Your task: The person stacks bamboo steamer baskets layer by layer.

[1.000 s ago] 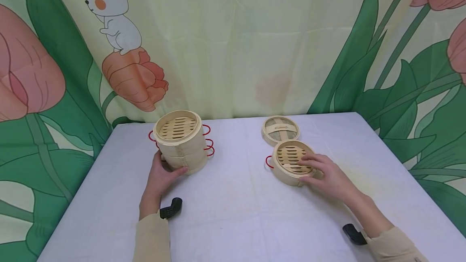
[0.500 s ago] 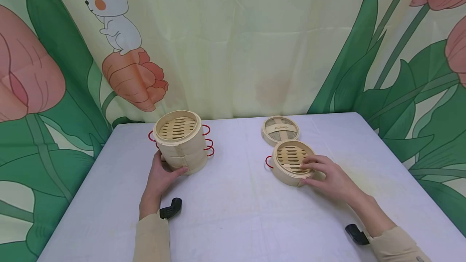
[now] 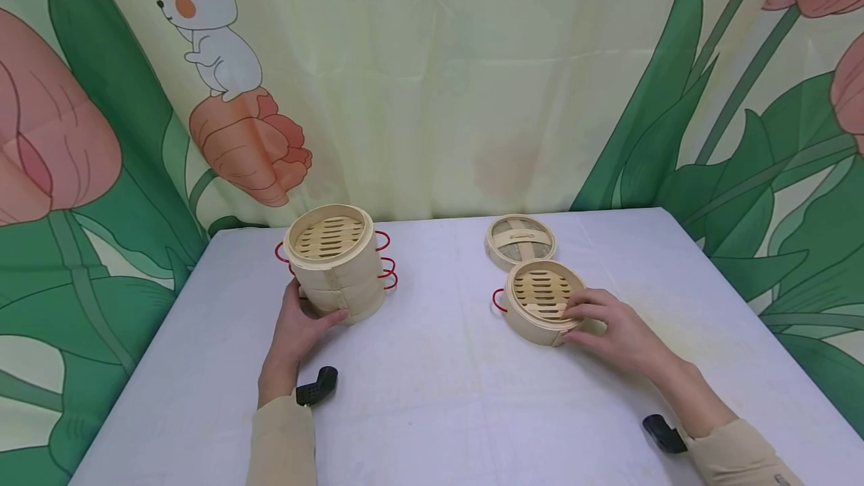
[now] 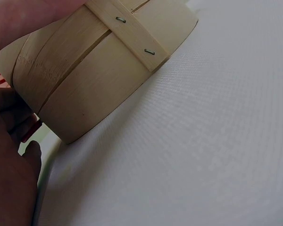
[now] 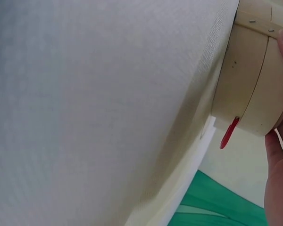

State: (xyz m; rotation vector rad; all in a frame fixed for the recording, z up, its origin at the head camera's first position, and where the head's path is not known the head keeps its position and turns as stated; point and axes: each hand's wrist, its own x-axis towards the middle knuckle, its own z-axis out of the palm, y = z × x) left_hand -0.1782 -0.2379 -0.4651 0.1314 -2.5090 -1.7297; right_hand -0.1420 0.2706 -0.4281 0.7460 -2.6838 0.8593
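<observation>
A stack of bamboo steamer baskets (image 3: 344, 287) with red loop handles stands upright on the left of the table. My left hand (image 3: 297, 332) grips it low down, thumb across the front and fingers round the left side. Up close, the left wrist view shows the stack's stapled band (image 4: 134, 35) and its base on the cloth. On the right sits a single bamboo steamer basket (image 3: 529, 327) with a slatted floor. My right hand (image 3: 617, 332) holds its near right rim, thumb on the outer wall (image 5: 250, 70) and fingers over the top edge. Its right handle is hidden.
A round bamboo lid (image 3: 498, 250) with a strap across it lies just behind the single basket; I cannot tell whether they touch. White cloth (image 3: 432, 396) covers the table. A printed curtain (image 3: 432, 96) hangs along the back edge.
My right hand has shifted slightly right, its fingertips sliding from the slats toward the rim. The basket, the stack and my left hand have stayed in place.
</observation>
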